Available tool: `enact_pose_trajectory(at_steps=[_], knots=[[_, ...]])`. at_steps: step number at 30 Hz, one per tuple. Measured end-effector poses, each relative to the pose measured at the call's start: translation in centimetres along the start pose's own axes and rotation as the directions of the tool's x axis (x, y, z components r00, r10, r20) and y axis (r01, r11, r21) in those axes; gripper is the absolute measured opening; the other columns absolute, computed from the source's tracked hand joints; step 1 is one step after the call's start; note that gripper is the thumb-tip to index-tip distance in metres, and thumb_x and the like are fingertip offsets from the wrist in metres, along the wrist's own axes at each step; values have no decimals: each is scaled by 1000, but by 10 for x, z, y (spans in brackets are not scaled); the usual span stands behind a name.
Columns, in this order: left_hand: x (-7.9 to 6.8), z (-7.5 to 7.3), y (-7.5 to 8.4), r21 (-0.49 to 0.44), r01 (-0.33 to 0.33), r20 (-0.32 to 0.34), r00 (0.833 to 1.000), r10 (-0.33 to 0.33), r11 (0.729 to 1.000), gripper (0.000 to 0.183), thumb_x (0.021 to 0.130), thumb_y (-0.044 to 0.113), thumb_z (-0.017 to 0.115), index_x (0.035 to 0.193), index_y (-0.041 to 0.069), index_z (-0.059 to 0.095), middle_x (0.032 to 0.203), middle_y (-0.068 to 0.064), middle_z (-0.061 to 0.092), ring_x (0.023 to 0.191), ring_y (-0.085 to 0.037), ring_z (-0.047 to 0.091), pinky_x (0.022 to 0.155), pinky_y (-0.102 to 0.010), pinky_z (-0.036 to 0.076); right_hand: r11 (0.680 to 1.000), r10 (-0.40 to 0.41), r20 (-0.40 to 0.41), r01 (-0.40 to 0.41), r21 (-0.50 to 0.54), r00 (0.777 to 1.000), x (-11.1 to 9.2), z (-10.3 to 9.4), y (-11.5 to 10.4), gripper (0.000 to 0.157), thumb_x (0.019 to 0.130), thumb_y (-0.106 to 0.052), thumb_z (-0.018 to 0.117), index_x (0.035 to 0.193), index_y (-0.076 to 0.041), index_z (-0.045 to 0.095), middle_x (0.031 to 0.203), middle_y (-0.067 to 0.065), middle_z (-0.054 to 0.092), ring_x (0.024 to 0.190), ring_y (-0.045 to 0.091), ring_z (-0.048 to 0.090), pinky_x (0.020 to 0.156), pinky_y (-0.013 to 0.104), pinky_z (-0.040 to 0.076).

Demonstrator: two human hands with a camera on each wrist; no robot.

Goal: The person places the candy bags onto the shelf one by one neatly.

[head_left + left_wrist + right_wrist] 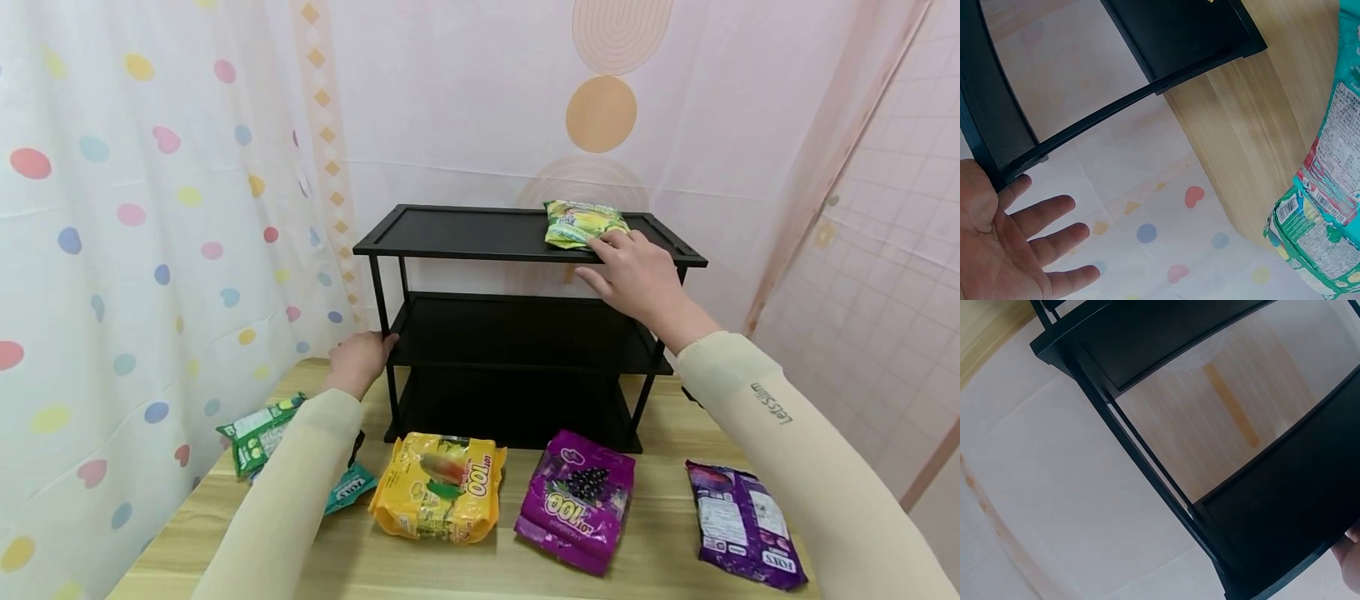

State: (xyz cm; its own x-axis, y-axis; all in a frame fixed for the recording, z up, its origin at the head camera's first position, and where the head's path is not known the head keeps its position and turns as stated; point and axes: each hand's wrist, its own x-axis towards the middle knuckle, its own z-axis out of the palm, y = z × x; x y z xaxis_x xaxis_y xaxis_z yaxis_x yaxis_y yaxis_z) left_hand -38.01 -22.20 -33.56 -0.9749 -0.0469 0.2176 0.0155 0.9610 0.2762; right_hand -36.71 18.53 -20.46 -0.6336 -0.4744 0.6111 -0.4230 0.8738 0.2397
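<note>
Black 3-tier rack [472,233], upright on a wood-grain table [420,575]. On its top tier, toward the right end, a yellow-green candy bag [581,221], lying flat near the front rim. Right hand [637,275] at that rim: fingers extended with a slight bend, fingertips touching the bag's near edge, thumb held apart just below, with no grip on anything. Left hand [360,358] touching the front left post [380,292], level with the middle tier; fingers [1060,242] loosely straight and spread in the left wrist view, thumb hidden there.

On the table, from left to right: green bag [258,433]; teal bag [351,487], partly behind the left sleeve [285,500]; yellow Lot 100 bag [442,492] with a mango picture; purple Lot 100 bag [577,500] with dark berries; dark purple Fox's bag [742,521], label side up, near the right sleeve [810,442], lettered "LetsSlim". Beyond, a polka-dot curtain [187,275] at left and a pale pink backdrop [465,108].
</note>
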Motion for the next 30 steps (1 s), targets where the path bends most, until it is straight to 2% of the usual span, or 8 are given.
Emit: enact_pose_trajectory(at_steps=[14,25,30], knots=[[-4,-2,3,4,0,-9,1000,0,1000,53,108,39,35,76,3,57,97,-27,67,94,-52,63,81,-66,47,999,53,123,-53,-8,991,5,0,-1,64,98,-48,59,146,-7,49,141,19,49,124,41,48,92,55,48],[-3,-2,2,0,-11,0,1000,11,1000,53,109,38,35,74,4,55,91,-25,66,92,-51,63,80,-66,47,995,87,247,-98,32,965,8,-3,-1,71,99,-47,57,154,-8,36,152,19,39,138,40,37,101,57,41],[-4,-1,1,-3,-16,0,1000,16,1000,53,109,38,35,73,5,55,90,-25,66,91,-51,63,80,-66,47,995,78,259,-89,33,963,8,-4,-2,71,99,-46,58,153,-6,36,151,21,40,137,41,39,103,57,39]])
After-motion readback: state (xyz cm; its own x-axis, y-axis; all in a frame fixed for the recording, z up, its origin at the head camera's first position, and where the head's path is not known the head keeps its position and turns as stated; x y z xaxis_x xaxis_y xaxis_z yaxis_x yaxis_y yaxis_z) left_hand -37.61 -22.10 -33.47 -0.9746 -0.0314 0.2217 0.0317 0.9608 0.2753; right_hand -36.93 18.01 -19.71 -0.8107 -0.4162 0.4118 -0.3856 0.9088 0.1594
